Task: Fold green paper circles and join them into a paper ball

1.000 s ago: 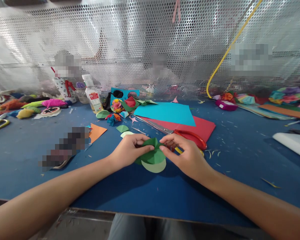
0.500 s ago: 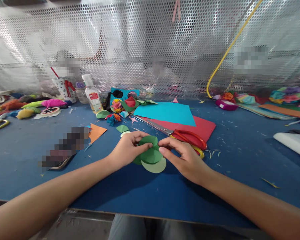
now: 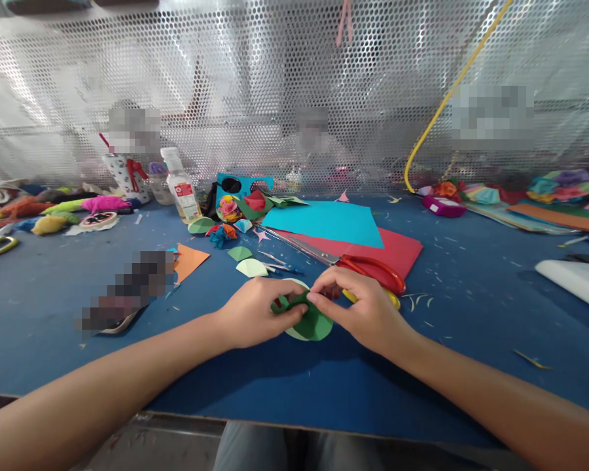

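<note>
My left hand (image 3: 252, 313) and my right hand (image 3: 360, 307) meet over a small stack of green paper circles (image 3: 310, 322) on the blue table (image 3: 294, 373). Both pinch the dark green top circle, which is curled and folded between the fingertips. A pale green circle lies under it, mostly hidden. Red-handled scissors (image 3: 370, 270) lie just behind my right hand, blades pointing to the back left.
Cyan paper (image 3: 324, 224) lies over a red sheet (image 3: 397, 252) behind the scissors. Green cut-outs (image 3: 250, 267), an orange triangle (image 3: 190, 259), a glue bottle (image 3: 180, 184) and paper flowers (image 3: 229, 208) sit at the back left. A perforated metal screen (image 3: 294, 91) closes the back.
The hands have come closer together and nearer to me; the dark green circle, flatter half a second ago, is now curled tightly between the fingers. The pale circle is more covered.
</note>
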`<state>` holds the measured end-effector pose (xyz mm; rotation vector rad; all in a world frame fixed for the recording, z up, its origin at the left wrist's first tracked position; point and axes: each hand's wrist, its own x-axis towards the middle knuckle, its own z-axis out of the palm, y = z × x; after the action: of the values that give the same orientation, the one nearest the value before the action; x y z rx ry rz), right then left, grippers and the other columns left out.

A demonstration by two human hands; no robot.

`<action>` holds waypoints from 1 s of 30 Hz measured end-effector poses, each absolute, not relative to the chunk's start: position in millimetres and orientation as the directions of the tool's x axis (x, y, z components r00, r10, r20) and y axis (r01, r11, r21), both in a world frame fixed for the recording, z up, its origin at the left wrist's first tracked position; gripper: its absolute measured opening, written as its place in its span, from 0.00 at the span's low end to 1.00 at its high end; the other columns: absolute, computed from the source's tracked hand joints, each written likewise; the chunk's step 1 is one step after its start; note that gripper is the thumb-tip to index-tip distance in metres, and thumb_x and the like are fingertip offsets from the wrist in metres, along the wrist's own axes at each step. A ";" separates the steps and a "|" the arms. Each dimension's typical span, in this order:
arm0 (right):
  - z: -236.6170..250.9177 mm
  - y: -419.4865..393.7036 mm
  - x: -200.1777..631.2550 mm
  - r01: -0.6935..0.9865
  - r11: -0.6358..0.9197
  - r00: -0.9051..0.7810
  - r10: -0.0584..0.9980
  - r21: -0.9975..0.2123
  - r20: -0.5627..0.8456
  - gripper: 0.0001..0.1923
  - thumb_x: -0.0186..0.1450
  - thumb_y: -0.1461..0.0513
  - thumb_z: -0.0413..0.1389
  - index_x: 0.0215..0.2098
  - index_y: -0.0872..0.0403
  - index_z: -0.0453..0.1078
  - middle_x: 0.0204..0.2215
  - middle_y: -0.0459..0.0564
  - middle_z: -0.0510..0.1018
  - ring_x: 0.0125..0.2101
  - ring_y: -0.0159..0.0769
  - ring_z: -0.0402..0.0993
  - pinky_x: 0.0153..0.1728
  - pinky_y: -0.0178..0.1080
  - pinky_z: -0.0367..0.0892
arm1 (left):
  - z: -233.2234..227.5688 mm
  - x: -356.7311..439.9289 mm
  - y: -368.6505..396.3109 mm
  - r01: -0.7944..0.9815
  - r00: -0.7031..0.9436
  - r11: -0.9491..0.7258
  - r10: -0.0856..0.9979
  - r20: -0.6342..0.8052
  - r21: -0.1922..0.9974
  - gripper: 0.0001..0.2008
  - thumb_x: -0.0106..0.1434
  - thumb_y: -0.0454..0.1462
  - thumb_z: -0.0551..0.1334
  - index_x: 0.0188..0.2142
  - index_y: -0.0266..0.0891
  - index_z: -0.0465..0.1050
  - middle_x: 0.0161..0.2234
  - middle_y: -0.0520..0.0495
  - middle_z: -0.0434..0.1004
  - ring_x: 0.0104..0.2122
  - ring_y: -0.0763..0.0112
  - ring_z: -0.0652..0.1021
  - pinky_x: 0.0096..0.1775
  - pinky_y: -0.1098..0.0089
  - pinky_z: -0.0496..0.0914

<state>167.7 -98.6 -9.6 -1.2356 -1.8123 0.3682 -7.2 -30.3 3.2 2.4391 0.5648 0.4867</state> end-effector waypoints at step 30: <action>-16.2 -94.7 169.9 0.593 0.411 -0.144 0.900 -0.693 0.410 0.11 0.57 0.62 0.57 0.40 0.51 0.65 0.34 0.46 0.74 0.31 0.32 0.69 0.31 0.35 0.66 | 5.4 -6.3 -29.4 0.238 0.806 -0.482 0.582 0.105 0.843 0.14 0.57 0.45 0.58 0.35 0.36 0.71 0.29 0.51 0.71 0.26 0.76 0.69 0.25 0.77 0.61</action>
<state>169.9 -94.7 -16.2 -1.2830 -1.8451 0.4715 -6.3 -29.4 5.4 2.0778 0.6055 0.4767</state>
